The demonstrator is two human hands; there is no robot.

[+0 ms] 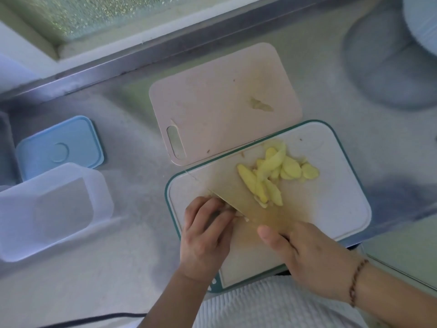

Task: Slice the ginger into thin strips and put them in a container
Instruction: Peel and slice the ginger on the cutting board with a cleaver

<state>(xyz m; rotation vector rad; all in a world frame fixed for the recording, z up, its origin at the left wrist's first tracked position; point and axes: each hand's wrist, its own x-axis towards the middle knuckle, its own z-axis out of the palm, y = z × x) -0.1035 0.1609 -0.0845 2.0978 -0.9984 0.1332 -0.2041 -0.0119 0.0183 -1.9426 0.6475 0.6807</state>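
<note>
Two hands work at 6 o'clock on a green-rimmed cutting board (350,162): right hand (307,259) wrapped round the handle of a broad knife (250,197), left hand (205,235) with fingers curled, pinning a small ginger piece (238,215) against the blade. Cut ginger slices (279,174) are heaped at 12 o'clock of the blade. Judged midway: slicing continues, strips not yet transferred. An open container (54,209) waits at 9 o'clock on the table (123,268).
</note>
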